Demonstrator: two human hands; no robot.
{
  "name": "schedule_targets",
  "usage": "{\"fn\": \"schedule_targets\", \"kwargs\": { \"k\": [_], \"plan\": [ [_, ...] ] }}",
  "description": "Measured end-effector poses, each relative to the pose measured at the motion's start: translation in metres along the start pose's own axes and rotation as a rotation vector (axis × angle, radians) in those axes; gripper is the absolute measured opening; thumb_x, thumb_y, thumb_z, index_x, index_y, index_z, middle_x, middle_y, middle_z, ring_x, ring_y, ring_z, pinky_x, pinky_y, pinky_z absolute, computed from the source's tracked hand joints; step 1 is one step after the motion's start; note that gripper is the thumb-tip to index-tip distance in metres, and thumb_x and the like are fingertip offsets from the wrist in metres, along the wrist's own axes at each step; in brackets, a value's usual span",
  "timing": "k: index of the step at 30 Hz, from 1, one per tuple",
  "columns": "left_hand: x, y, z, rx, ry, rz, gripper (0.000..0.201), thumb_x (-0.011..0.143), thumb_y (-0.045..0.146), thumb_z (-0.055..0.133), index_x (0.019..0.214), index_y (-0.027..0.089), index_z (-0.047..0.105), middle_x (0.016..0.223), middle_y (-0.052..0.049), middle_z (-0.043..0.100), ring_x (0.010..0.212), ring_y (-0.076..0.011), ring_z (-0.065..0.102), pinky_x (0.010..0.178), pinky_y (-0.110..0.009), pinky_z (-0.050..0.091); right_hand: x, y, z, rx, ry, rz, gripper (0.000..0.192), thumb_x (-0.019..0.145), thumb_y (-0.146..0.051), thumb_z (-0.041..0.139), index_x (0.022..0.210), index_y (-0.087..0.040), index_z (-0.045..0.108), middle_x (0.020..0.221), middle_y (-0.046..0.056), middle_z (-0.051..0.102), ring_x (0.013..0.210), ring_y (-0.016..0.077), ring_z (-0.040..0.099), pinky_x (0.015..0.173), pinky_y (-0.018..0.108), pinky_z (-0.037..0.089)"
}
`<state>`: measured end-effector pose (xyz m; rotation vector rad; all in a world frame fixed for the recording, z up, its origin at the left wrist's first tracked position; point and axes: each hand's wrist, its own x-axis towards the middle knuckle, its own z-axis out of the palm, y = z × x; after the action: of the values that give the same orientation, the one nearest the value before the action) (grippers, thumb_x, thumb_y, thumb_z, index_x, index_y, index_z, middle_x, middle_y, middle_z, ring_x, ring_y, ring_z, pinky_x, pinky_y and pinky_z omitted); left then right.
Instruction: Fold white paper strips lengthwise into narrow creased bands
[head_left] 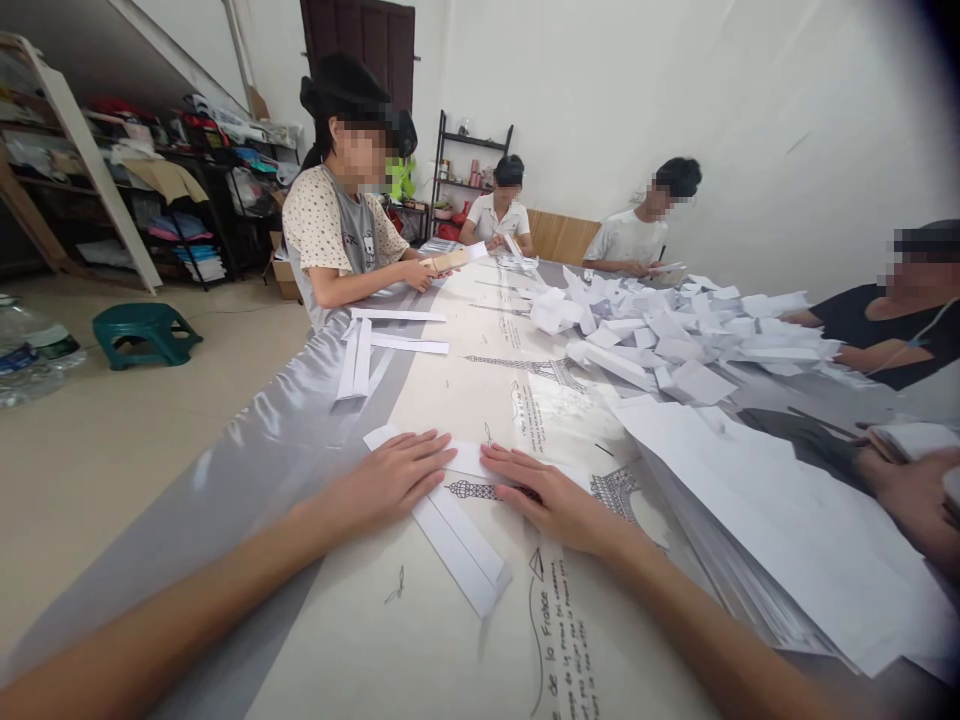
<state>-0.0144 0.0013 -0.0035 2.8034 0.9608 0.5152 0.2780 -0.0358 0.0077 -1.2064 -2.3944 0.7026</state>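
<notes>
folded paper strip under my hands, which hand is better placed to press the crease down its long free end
Probably left. The left hand lies flat on the folded paper strip, beside its near end; the right hand rests across the far end.

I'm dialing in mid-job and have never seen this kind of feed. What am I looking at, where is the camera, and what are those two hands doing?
There is no machine here. The single picture comes from a camera worn on a person's head, looking forward and down, so the two bare arms reaching in from the bottom are the wearer's own.

The left hand and the right hand both lie flat, fingers open, pressing on a folded white paper strip; neither closes a grip on it. It lies on a table covered with a cloth printed with Eiffel towers.

To the right is a stack of white sheets, and further back a heap of folded papers. More finished strips lie to the left. Other people sit around the table with paper of their own.
</notes>
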Motion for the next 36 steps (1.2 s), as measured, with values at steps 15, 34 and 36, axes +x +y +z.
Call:
{"fn": "schedule_targets", "kwargs": {
  "k": [15, 34, 36],
  "plan": [
    [-0.002, 0.001, -0.003, -0.037, 0.026, -0.042, 0.039, 0.108, 0.033, 0.04, 0.14, 0.024, 0.06, 0.151, -0.003, 0.056, 0.141, -0.0201, 0.05, 0.122, -0.037, 0.035, -0.004, 0.01, -0.037, 0.46, 0.079, 0.263, 0.034, 0.097, -0.057, 0.058, 0.115, -0.037, 0.078, 0.134, 0.001, 0.07, 0.128, 0.0315, 0.062, 0.113, 0.053, 0.044],
    [0.004, -0.009, -0.012, -0.21, 0.092, -0.186, 0.032, 0.099, 0.029, 0.048, 0.128, 0.02, 0.059, 0.124, -0.008, 0.063, 0.119, -0.0256, 0.058, 0.1, -0.038, 0.05, -0.002, 0.033, -0.016, -0.114, 0.243, 0.128, 0.022, 0.098, -0.032, 0.052, 0.113, -0.027, 0.067, 0.114, 0.01, 0.062, 0.107, 0.0292, 0.06, 0.095, 0.051, 0.052],
    [0.004, -0.006, -0.015, -0.245, 0.081, -0.163, 0.03, 0.099, 0.029, 0.048, 0.125, 0.021, 0.06, 0.122, -0.008, 0.062, 0.116, -0.0251, 0.058, 0.098, -0.037, 0.05, -0.004, 0.029, -0.023, -0.091, 0.226, 0.133, 0.017, 0.098, -0.032, 0.053, 0.107, -0.027, 0.066, 0.113, 0.008, 0.062, 0.103, 0.027, 0.061, 0.092, 0.047, 0.052]
  ]
}}
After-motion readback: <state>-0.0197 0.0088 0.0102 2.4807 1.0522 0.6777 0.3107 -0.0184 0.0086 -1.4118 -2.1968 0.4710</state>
